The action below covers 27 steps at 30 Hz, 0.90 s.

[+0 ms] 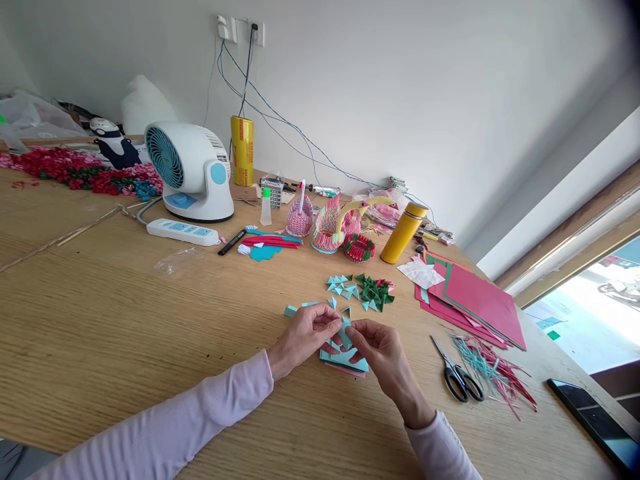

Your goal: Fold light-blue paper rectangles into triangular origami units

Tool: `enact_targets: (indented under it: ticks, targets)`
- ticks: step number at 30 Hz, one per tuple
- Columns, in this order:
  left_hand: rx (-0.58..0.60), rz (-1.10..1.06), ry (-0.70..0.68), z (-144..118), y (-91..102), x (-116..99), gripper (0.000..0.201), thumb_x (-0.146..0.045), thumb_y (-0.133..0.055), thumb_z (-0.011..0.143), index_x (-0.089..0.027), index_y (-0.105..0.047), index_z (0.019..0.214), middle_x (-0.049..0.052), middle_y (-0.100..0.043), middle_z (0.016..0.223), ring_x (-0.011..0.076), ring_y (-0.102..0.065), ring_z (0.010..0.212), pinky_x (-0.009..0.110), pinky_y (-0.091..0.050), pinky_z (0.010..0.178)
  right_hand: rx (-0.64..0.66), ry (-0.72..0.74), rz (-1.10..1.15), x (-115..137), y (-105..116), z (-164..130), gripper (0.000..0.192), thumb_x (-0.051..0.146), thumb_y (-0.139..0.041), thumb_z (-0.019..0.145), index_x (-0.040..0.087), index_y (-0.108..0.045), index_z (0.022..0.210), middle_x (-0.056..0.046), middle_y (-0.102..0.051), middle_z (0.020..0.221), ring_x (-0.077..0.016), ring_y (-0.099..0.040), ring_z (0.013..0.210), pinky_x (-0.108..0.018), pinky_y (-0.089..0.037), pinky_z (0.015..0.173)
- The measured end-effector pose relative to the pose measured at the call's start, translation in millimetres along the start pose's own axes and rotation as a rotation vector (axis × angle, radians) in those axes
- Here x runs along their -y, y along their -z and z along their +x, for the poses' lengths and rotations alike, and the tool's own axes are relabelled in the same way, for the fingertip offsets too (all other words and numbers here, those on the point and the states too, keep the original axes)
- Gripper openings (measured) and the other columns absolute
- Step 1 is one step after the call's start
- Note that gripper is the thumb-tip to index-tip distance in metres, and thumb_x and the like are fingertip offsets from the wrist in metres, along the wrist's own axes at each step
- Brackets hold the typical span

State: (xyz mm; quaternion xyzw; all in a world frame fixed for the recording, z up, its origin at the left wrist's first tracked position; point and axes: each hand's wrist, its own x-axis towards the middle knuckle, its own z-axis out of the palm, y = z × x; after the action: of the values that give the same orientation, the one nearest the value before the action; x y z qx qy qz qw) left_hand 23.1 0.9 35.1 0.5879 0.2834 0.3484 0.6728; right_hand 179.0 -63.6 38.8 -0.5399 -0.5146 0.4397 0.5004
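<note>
Between my two hands is a small folded piece of light-blue paper point(345, 333). My left hand point(313, 330) pinches its left side, and my right hand point(377, 347) grips its right edge with thumb and fingers. Right beneath them lies a stack of light-blue paper point(345, 362) with a pink sheet point(346, 371) showing at its bottom. Just beyond my fingers are light-blue folded triangles point(343, 287) and a heap of dark-green folded triangles point(376, 293). More light-blue paper strips point(291, 311) are partly hidden behind my left hand.
Scissors point(457, 377) and thin paper offcuts point(493, 370) lie to the right, near a phone point(590, 417). Coloured sheets point(483, 300) are spread behind them. Further back stand a yellow bottle point(404, 233), folded-paper swans point(327, 227), a fan point(193, 170) and a power strip point(183, 232).
</note>
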Motion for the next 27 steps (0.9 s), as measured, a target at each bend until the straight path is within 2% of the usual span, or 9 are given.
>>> enact_targets:
  ticks: [9,21,27]
  targets:
    - [-0.018,0.005,0.01,-2.7,-2.4,-7.4,0.035,-0.044,-0.068,0.074,-0.012,-0.059,0.082,0.002,-0.061,0.071,0.0137,-0.063,0.063,0.023,-0.055,0.051,0.009,-0.02,0.014,1.1,0.0,0.1,0.035,0.048,-0.068,0.077,0.014,-0.071,0.081,-0.003,-0.068,0.068,-0.0151,-0.064,0.061,-0.023,-0.054,0.049]
    - [0.005,0.025,0.018,-2.0,-1.1,-3.7,0.038,-0.045,-0.072,0.07,-0.012,-0.059,0.085,0.002,-0.062,0.075,0.0151,-0.063,0.065,0.026,-0.056,0.051,0.022,-0.021,0.029,5.0,-2.7,-0.6,0.036,0.049,-0.069,0.075,0.013,-0.072,0.08,-0.004,-0.069,0.068,-0.0126,-0.061,0.059,-0.022,-0.052,0.049]
    - [0.027,0.024,0.019,-2.5,-1.1,-1.9,0.035,-0.043,-0.072,0.071,-0.013,-0.06,0.085,0.002,-0.062,0.075,0.0152,-0.063,0.068,0.024,-0.055,0.053,-0.014,-0.01,-0.03,1.9,-3.9,-0.9,0.035,0.049,-0.067,0.077,0.014,-0.07,0.079,-0.004,-0.068,0.067,-0.0138,-0.063,0.057,-0.023,-0.053,0.049]
